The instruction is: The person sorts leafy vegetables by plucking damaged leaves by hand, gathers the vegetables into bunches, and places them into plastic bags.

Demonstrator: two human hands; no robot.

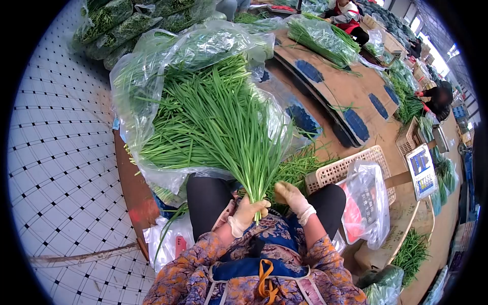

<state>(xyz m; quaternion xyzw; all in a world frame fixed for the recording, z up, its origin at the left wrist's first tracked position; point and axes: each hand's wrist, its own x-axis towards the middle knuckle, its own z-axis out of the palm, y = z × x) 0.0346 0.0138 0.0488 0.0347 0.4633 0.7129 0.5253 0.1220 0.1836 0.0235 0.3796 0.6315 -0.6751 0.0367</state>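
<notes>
My left hand (247,212), in a pale glove, is closed around the lower stems of a bunch of garlic chives (244,147). The long green leaves fan out away from me over a larger heap of chives (178,117) in an opened clear plastic bag (137,91). Just right of the stem ends is my right hand (294,198), also gloved and apart from the bunch. Its fingers are curled together, and what they hold, if anything, cannot be made out. Loose chives (300,170) lie beyond that hand.
A beige plastic basket (351,165) stands to the right, with a clear plastic bag (370,203) against it. Beyond is a scale with a display (421,170). Bagged chives (119,25) are piled at upper left. Other people (348,18) sit farther off among more chives.
</notes>
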